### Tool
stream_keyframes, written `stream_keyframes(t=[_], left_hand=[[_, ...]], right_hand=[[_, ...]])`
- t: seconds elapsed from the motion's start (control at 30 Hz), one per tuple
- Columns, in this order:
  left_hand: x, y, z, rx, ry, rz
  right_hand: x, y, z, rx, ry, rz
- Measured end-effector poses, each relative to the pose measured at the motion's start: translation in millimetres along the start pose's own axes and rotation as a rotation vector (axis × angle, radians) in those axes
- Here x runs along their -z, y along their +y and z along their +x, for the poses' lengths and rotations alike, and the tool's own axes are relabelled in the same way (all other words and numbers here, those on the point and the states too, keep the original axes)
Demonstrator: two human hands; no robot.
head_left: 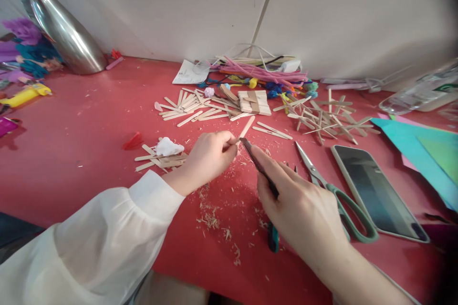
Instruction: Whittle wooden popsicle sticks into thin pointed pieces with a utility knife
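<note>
Between its thumb and fingers, my left hand (214, 155) pinches a small wooden craft stick (247, 126) at its near end. My right hand (300, 205) is wrapped round a dark, narrow tool (263, 167), whose tip touches or nearly touches the stick beside my left fingertips. The tool's exact kind is hard to make out. Wood shavings (209, 219) lie scattered on the red table (118, 86) below and around my hands. Two loose sticks (272, 130) rest just beyond my right hand.
Craft stick piles (182, 105) and pipe cleaners (265, 71) lie at the back. Green-handled scissors (352, 212), a phone (379, 190) and coloured paper (418, 147) are right. A steel jug (67, 28) stands back left; a clear bottle (422, 88) lies back right.
</note>
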State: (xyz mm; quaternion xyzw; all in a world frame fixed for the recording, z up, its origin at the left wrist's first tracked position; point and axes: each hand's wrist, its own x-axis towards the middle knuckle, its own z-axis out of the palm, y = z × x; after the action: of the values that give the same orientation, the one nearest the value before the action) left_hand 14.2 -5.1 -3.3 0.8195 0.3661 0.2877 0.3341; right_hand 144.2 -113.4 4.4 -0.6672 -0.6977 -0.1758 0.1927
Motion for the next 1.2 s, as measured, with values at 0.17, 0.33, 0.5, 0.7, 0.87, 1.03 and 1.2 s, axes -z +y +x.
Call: stream_keyframes(t=[0.17,0.33,0.5,0.7,0.87,1.03,1.2], left_hand=[[3.2,0,-1,0.025,-0.018,0.021],[4.8,-2,-1,0.045,-0.02,-0.036],[5.1,-3,-1,0.075,-0.041,-0.109],[4.8,-3,-2,0.041,-0.031,-0.104],[0.2,-3,-3,-0.022,0.039,-0.062],[-3.5,-2,-6,-0.002,0.064,-0.117],[-4.5,-1,-4,0.043,0.063,-0.222]], right_hand=[[5,12,5,-0.201,-0.218,0.36],[7,16,7,-0.279,-0.258,0.502],[7,15,6,-0.259,-0.228,0.52],[6,14,7,-0.268,-0.242,0.508],[9,5,7,-0.372,-0.287,0.615],[11,-2,7,-0.552,-0.312,0.789],[11,-5,11,-0.717,-0.352,1.067]])
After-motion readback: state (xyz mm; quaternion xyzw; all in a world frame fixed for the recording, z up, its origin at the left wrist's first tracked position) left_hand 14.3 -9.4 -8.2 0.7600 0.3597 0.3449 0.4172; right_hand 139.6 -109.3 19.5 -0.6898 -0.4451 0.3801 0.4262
